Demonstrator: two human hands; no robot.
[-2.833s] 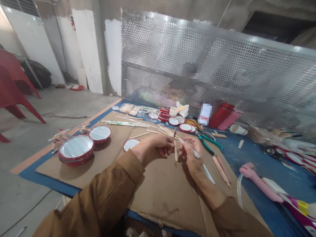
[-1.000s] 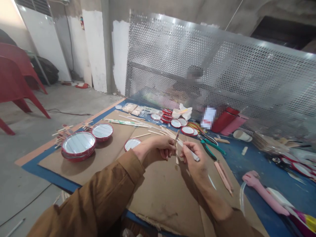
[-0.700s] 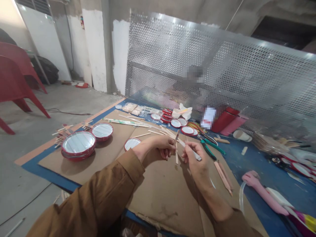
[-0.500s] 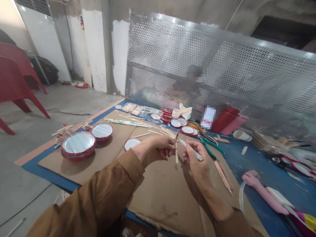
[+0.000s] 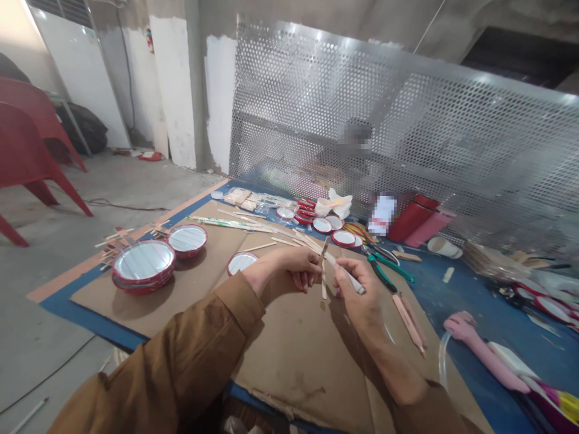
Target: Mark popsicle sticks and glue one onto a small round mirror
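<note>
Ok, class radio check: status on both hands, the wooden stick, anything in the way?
Left hand: pinching wooden stick. Right hand: gripping white pen-like tool, tip by stick, contact unclear. Possible obstacle: green-handled pliers near right hand.

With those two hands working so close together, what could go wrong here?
The slim white pen-shaped tool in the right hand points toward the fingers of the left hand, which hold a thin wooden stick; a slip might catch them. The green-and-black-handled tool lies near the right hand, so a sideways swing could knock it.
</note>
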